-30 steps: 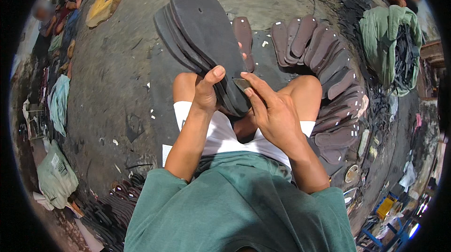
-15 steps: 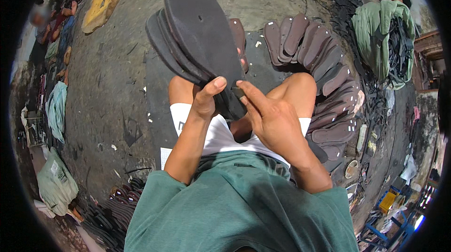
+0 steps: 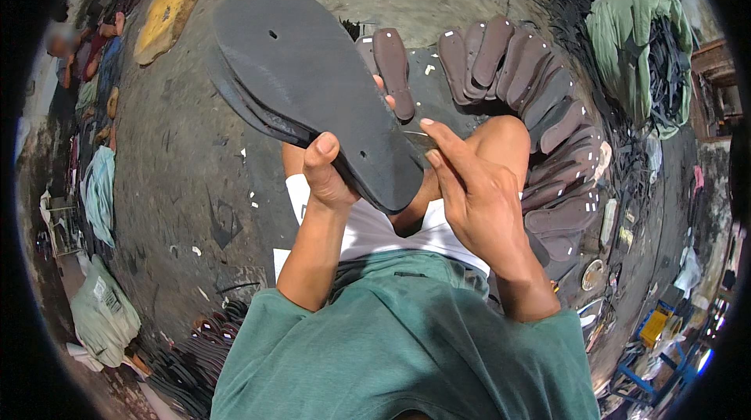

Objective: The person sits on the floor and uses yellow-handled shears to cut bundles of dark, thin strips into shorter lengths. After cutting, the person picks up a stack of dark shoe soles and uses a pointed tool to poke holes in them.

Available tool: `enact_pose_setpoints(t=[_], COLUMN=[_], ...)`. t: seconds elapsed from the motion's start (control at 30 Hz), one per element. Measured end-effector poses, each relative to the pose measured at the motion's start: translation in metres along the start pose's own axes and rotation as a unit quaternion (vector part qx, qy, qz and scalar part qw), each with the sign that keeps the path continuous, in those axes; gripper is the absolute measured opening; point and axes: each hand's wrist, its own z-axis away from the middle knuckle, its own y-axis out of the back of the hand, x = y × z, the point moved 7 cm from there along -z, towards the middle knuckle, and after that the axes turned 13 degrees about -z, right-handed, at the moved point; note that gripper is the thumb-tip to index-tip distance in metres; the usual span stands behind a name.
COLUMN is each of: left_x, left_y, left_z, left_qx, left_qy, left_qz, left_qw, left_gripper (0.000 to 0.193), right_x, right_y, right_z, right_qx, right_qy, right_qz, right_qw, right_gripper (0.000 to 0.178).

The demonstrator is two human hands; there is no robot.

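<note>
My left hand (image 3: 327, 174) is wrapped round a small stack of dark grey sandal soles. Its thumb lies along the near edge, and other fingertips show at the far side. The top sole (image 3: 313, 84) faces up, with one hole near the toe and another near the heel. Just right of the heel, my right hand (image 3: 477, 193) is held apart from the stack with its fingers drawn together. A thin pale sliver (image 3: 415, 133) shows by its fingertips, its kind unclear. Beyond lie brown soles (image 3: 393, 68) on a dark mat.
Brown and grey soles (image 3: 520, 76) fan out in an arc on my right. A green sack (image 3: 626, 37) of black strips stands at the far right. More soles (image 3: 188, 357) lie at lower left. A yellow slab (image 3: 166, 21) rests far left, with people beyond.
The sole stack has come nearer and tilted left, its top sole now showing the heel hole. My right hand has moved off the heel, a little to the right.
</note>
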Motion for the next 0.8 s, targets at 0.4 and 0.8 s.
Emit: enact_pose_setpoints(t=[0.4, 0.8], left_x=[-0.005, -0.013], left_y=[-0.009, -0.005], left_z=[0.003, 0.003], left_qx=[-0.027, -0.016], left_qy=[0.012, 0.043], left_qz=[0.003, -0.027], left_qw=[1.000, 0.999], left_gripper=[0.088, 0.077], right_x=[0.000, 0.023], right_y=[-0.004, -0.015], right_z=[-0.005, 0.009], right_qx=[-0.027, -0.058], right_qy=[-0.012, -0.048], right_qz=[0.048, 0.004], right_qw=[0.998, 0.997], right_gripper=[0.036, 0.036])
